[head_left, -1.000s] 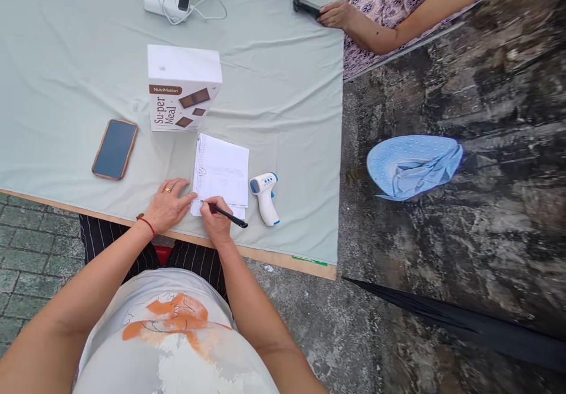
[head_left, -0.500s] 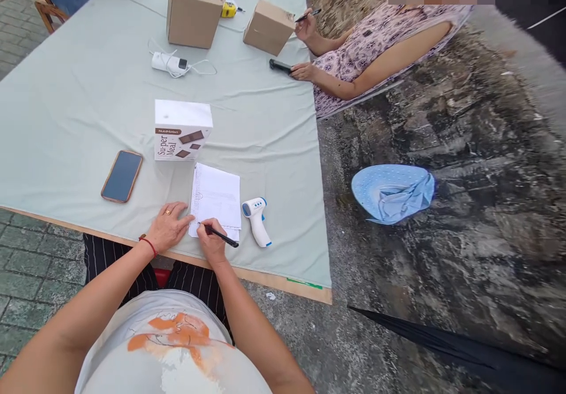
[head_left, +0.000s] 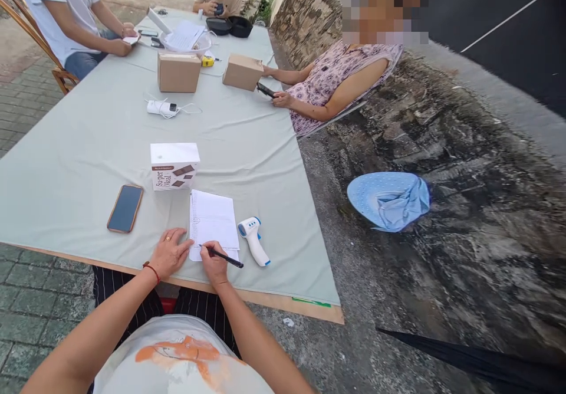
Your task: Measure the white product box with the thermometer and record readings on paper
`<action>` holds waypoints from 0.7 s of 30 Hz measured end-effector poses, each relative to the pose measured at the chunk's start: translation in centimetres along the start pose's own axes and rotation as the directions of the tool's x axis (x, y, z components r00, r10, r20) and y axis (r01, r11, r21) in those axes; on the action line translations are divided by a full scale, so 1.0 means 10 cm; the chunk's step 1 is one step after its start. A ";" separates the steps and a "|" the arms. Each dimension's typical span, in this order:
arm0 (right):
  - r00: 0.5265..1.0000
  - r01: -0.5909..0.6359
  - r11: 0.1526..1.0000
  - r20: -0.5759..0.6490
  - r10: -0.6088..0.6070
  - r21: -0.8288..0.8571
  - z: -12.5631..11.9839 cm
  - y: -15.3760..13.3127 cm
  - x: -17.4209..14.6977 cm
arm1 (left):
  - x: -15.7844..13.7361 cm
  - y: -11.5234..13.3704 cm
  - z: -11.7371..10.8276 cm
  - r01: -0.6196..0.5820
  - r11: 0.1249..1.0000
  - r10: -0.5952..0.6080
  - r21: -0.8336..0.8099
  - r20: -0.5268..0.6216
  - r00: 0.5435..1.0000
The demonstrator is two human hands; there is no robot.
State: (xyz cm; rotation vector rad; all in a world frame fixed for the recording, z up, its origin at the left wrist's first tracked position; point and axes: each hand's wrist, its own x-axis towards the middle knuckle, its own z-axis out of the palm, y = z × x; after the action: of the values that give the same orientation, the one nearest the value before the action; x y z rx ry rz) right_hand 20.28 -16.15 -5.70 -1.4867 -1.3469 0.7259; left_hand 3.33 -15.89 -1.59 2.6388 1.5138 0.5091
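A black pen (head_left: 229, 258) is gripped in my right hand (head_left: 214, 264), its tip over the lower left part of a white notepad (head_left: 214, 220). Handwriting runs down the pad's left edge. My left hand (head_left: 169, 253) lies flat with fingers spread, its fingertips at the pad's lower left edge. Just right of the pad lies a white and blue infrared thermometer (head_left: 254, 240). Behind the pad stands a white snack box (head_left: 175, 167) with brown print. A phone in a brown case (head_left: 125, 208) lies to the left, screen up and dark.
The cloth-covered table (head_left: 101, 140) holds two cardboard boxes (head_left: 178, 73), a white corded device (head_left: 161, 108), a yellow tape measure (head_left: 207, 61) and a basket of papers (head_left: 188, 40). Several people sit around it; one at the right holds a phone (head_left: 266, 90). A blue hat (head_left: 389, 201) lies right of the table.
My view has tilted up, so the far end of the table and another seated person now show. My right hand stays at the pad with the pen; my left hand remains beside it.
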 end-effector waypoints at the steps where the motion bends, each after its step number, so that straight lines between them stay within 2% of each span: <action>1: 1.000 0.011 1.000 -0.014 -0.011 0.005 0.00 0.01 -0.01 | 0.00 0.00 0.00 0.002 1.000 -0.002 0.001 0.002 1.000; 4: 0.990 0.134 0.991 -0.035 -0.134 -0.015 0.01 0.05 -0.02 | 0.00 0.00 -0.01 0.007 1.000 -0.008 -0.006 -0.001 1.000; 7: 0.963 0.259 0.957 -0.043 -0.266 -0.129 0.03 0.11 -0.02 | -0.02 0.00 0.00 0.012 0.999 -0.012 -0.036 0.000 1.000; 10: 0.951 0.264 0.925 -0.088 -0.297 -0.274 0.07 0.18 -0.01 | -0.04 -0.02 0.06 0.055 0.989 -0.055 -0.136 0.007 0.998; 13: 0.948 0.262 0.902 -0.086 -0.308 -0.343 0.12 0.22 0.00 | -0.01 -0.16 0.10 0.170 0.923 -0.202 -0.346 -0.060 0.978; 15: 0.946 0.286 0.886 -0.038 -0.321 -0.365 0.14 0.22 0.02 | 0.09 -0.36 0.08 0.262 0.835 -0.377 -0.484 -0.155 0.913; 17: 0.947 0.298 0.877 0.000 -0.322 -0.377 0.15 0.21 0.03 | 0.29 -0.64 0.00 0.344 0.762 -0.542 -0.548 -0.251 0.802; 19: 0.950 0.290 0.878 0.006 -0.311 -0.380 0.16 0.18 0.05 | 0.56 -0.97 -0.10 0.389 0.698 -0.642 -0.601 -0.286 0.712; 20: 0.952 0.287 0.881 0.007 -0.307 -0.377 0.16 0.17 0.06 | 0.71 -1.14 -0.15 0.402 0.662 -0.675 -0.633 -0.269 0.687; 21: 0.953 0.284 0.883 0.008 -0.303 -0.374 0.16 0.15 0.08 | 0.86 -1.28 -0.19 0.411 0.627 -0.692 -0.662 -0.232 0.684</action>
State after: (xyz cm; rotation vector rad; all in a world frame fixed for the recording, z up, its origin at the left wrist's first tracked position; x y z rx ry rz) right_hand 19.54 -14.86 -7.51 -1.5267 -1.6912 0.2415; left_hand -3.92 -2.17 -0.31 1.5017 1.8248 1.3448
